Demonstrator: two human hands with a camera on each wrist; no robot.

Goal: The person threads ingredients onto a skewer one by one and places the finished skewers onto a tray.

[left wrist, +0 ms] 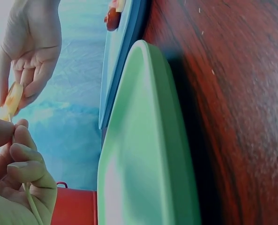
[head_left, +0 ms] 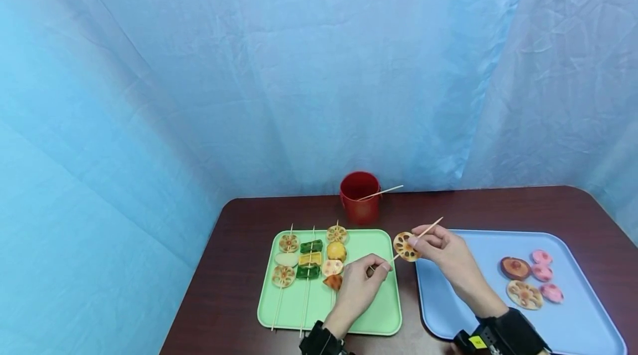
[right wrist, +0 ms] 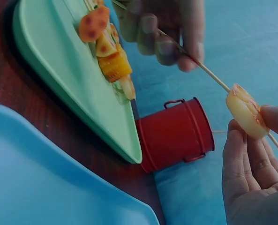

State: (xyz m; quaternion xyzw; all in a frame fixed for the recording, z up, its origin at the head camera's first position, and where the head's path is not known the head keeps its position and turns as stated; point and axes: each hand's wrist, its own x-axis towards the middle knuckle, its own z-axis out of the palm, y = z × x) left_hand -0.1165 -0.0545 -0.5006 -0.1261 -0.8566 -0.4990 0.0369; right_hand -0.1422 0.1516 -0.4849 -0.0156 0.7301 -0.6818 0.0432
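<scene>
My left hand (head_left: pixel 360 287) pinches a thin wooden skewer (right wrist: pixel 214 76) over the right side of the green tray (head_left: pixel 369 319). On that skewer, near its upper end, is a browned lotus root slice (head_left: pixel 402 247). Between thumb and fingers, my right hand (head_left: pixel 451 261) holds this slice, above the gap between the two trays. In the right wrist view the stick comes out past the slice at the lower right. Three loaded skewers lie side by side on the green tray, one with lotus slices (head_left: pixel 283 276), one with green pieces (head_left: pixel 308 271), one with mixed pieces (head_left: pixel 336 251).
On the right, a blue tray (head_left: pixel 438 294) bears a mushroom cap piece (head_left: pixel 515 268), another lotus slice (head_left: pixel 524 295) and several pink pieces (head_left: pixel 551 292). Behind the green tray stands a red bucket (head_left: pixel 361 212) with a skewer leaning out. A blue cloth (head_left: pixel 299 94) hangs behind the table.
</scene>
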